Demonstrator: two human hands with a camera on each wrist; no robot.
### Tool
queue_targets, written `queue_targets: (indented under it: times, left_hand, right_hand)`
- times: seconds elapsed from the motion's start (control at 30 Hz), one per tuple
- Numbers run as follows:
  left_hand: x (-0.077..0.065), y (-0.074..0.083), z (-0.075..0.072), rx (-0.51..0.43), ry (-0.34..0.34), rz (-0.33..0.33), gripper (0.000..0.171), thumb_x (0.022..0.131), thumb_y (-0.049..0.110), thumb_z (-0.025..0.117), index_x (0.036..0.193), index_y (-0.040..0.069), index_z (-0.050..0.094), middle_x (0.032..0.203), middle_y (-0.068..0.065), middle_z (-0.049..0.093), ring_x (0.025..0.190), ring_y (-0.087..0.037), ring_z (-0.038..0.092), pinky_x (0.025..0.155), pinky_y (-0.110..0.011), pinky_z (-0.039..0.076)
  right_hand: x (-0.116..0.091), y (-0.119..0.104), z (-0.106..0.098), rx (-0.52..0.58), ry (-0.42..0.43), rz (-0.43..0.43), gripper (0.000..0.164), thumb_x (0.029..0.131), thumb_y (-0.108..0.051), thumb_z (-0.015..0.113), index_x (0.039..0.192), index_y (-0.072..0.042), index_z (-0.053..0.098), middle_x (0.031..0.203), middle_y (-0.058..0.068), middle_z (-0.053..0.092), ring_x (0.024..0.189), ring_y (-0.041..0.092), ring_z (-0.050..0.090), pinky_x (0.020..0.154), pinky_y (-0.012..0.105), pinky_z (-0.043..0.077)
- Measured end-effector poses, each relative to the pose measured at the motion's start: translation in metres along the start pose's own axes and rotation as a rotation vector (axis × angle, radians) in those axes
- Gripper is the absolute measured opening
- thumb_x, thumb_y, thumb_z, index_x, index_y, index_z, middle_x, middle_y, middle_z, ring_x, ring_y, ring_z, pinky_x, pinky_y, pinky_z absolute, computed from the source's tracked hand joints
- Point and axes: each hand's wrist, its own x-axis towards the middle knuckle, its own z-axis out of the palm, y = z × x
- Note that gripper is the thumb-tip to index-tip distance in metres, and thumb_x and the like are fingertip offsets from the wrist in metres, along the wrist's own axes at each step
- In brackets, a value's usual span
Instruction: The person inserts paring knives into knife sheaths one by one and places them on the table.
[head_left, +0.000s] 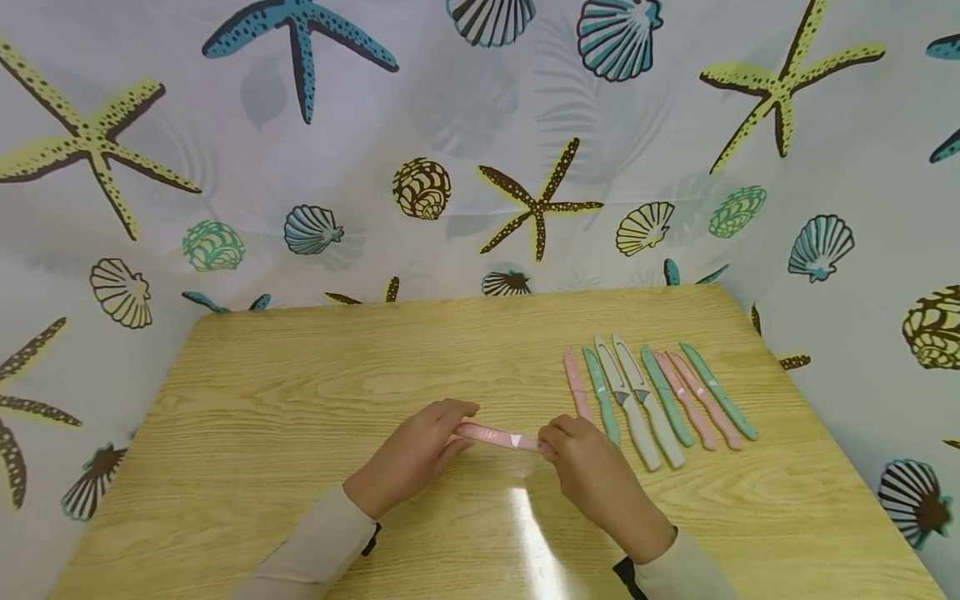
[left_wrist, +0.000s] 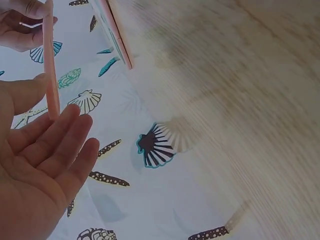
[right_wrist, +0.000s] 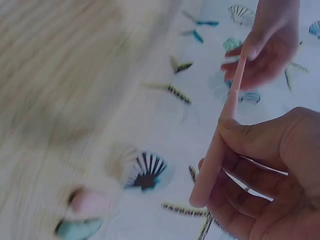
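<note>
A pink sheathed knife (head_left: 495,434) is held level above the table between my two hands. My left hand (head_left: 416,454) pinches the sheath end between thumb and fingertips; in the left wrist view, the other fingers of this hand (left_wrist: 45,165) are nearly straight. Around the handle end, my right hand (head_left: 596,475) has its thumb and curled fingers. The right wrist view shows the smooth pink handle (right_wrist: 212,162) poking out past that thumb. A small white mark sits near the middle of the knife.
To the right, a row of knives lies on the wooden table (head_left: 300,375): pink ones (head_left: 576,383), green ones (head_left: 718,390) and two white-handled ones (head_left: 641,429). A cloth (head_left: 360,133) printed with shells and starfish hangs behind and at the sides.
</note>
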Motion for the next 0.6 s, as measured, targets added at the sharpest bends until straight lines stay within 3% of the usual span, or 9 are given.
queue_targets:
  times: [0.1,0.27,0.43,0.6]
  left_hand:
    - [-0.004,-0.003,-0.001,0.067,-0.040,-0.040,0.036,0.089,0.022,0.064,0.120,0.004,0.057,0.115,-0.007,0.058,0.103,-0.016,0.055,0.083,-0.028,0.047]
    - [-0.012,-0.010,0.001,0.109,-0.052,-0.055,0.023,0.088,0.022,0.065,0.105,0.008,0.066,0.103,-0.002,0.062,0.092,-0.014,0.057,0.076,-0.027,0.049]
    - [-0.019,-0.014,0.002,0.096,-0.059,-0.077,0.019,0.087,0.022,0.066,0.102,0.010,0.067,0.099,0.001,0.062,0.089,-0.011,0.057,0.075,-0.027,0.048]
    - [-0.024,-0.017,0.003,0.080,-0.070,-0.089,0.016,0.087,0.021,0.065,0.100,0.012,0.067,0.097,0.003,0.062,0.086,-0.010,0.057,0.076,-0.028,0.048]
  right_hand:
    - [-0.005,0.019,-0.006,-0.031,0.024,0.046,0.009,0.078,-0.003,0.072,0.086,-0.005,0.068,0.087,0.002,0.061,0.077,0.017,0.055,0.065,0.028,0.049]
    - [-0.018,0.065,-0.025,-0.032,0.040,0.145,0.010,0.078,0.001,0.071,0.087,0.000,0.067,0.083,0.007,0.060,0.073,0.021,0.056,0.062,0.034,0.049]
    - [-0.038,0.120,-0.048,-0.046,0.037,0.336,0.011,0.081,0.002,0.066,0.090,0.007,0.066,0.077,0.015,0.060,0.062,0.022,0.054,0.053,0.040,0.046]
    - [-0.057,0.174,-0.066,-0.075,-0.024,0.550,0.020,0.084,-0.003,0.061,0.093,0.016,0.062,0.079,0.026,0.060,0.064,0.036,0.057,0.056,0.051,0.048]
